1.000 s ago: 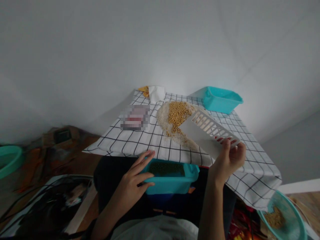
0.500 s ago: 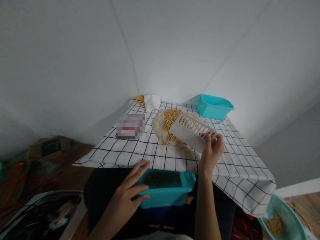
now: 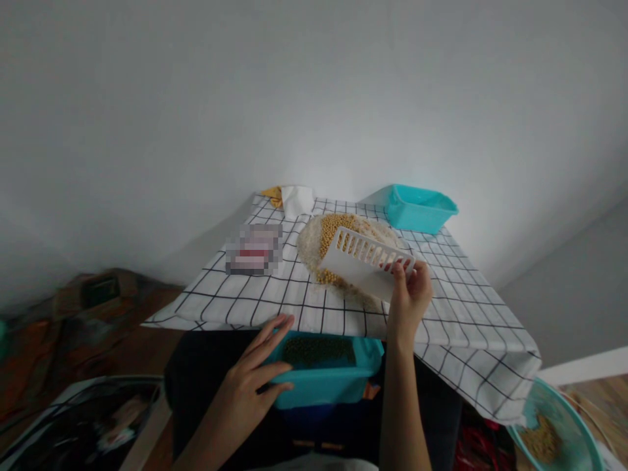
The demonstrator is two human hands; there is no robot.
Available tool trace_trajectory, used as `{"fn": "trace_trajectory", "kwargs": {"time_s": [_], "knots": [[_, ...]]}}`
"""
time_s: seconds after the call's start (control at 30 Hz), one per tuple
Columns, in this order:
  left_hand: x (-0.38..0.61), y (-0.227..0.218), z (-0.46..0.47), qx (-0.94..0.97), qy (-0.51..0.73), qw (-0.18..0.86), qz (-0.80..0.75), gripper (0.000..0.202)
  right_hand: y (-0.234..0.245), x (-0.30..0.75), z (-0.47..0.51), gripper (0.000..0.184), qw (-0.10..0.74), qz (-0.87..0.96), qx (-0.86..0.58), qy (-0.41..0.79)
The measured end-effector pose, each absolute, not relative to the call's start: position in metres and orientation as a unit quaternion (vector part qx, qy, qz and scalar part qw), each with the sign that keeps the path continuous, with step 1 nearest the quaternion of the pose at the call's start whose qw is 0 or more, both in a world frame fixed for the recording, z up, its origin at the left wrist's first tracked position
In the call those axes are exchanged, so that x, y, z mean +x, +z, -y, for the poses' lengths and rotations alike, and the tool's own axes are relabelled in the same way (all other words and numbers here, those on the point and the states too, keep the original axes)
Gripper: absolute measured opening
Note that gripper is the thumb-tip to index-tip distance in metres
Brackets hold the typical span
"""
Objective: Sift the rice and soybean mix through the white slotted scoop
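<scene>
My right hand point(image 3: 411, 291) pinches the right end of a white slotted plastic panel point(image 3: 366, 275). Its row of slots runs along the upper edge, and the panel tilts above the grain pile, covering part of it. Yellow soybeans point(image 3: 334, 230) lie in the pile, with pale rice-like grains point(image 3: 309, 242) around them. Down at the table's front edge, my left hand point(image 3: 258, 363) holds the left end of a teal bin point(image 3: 324, 386) at my lap, thumb on its near side, fingers spread across the end. Small dark green grains point(image 3: 318, 351) lie inside it.
Another teal bin point(image 3: 422, 212) stands at the back right of the checked tablecloth point(image 3: 289, 297). A white cloth or paper point(image 3: 297, 201) is at the back left, near a blurred-out flat item point(image 3: 254, 250). A teal basin point(image 3: 564, 418) with tan contents sits low at right.
My right hand has moved slightly left with the white panel, which now slopes less steeply over the pile. My left hand and the bin at my lap stay in place.
</scene>
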State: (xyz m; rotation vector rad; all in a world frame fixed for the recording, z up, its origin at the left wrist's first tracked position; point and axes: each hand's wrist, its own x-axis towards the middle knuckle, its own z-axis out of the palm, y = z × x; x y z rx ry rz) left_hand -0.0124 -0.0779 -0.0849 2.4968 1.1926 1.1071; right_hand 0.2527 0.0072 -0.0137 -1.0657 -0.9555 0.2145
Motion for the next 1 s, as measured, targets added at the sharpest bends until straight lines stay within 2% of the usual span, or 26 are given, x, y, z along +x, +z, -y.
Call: {"fn": "trace_trajectory", "kwargs": {"time_s": [0.23, 0.43, 1.0], "knots": [[-0.012, -0.085, 0.078, 0.834, 0.371, 0.088, -0.398, 0.017, -0.010, 0.248, 0.007, 0.019, 0.767, 0.440, -0.443, 0.145], [-0.011, -0.085, 0.079, 0.833, 0.370, 0.089, -0.401, 0.018, -0.013, 0.251, 0.011, 0.019, 0.772, 0.425, -0.459, 0.112], [-0.011, -0.082, 0.081, 0.828, 0.375, 0.098, -0.405, 0.017, -0.013, 0.248, 0.019, 0.018, 0.777, 0.431, -0.434, 0.144]]}}
